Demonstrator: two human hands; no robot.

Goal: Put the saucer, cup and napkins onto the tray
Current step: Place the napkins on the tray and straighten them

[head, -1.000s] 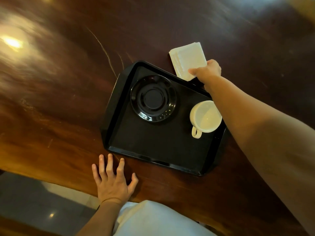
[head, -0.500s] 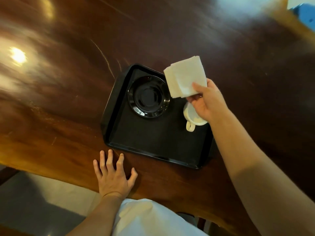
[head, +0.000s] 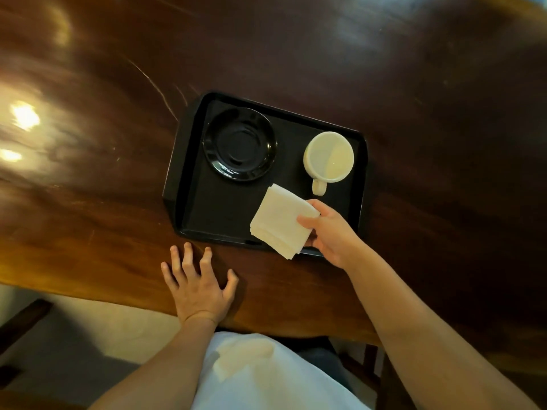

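Since the earlier frames, the napkins (head: pixel 281 221) have come from the far side of the tray (head: pixel 183 161), where they lay on the surface (head: pixel 444 113), to a place over its near right part. They are in the right hand (head: pixel 328 236), which grips the folded white stack at its right corner, with the thumb on top and the other fingers under it. The stack is tilted, and its lower corner goes over the near rim of the tray. I cannot tell if the napkins already touch the tray floor or are a little above it.

On the tray, the black saucer (head: pixel 239 143) lies in the far left part. The cream cup (head: pixel 329 156) stands upright in the far right part, with its handle toward the person, and the handle is just beside the top corner of the napkins. Saucer and cup are apart from each other.

The left hand (head: pixel 198 284) lies flat on the dark wooden surface, open with the fingers spread, near the front edge of the tray but not touching it. It holds nothing.
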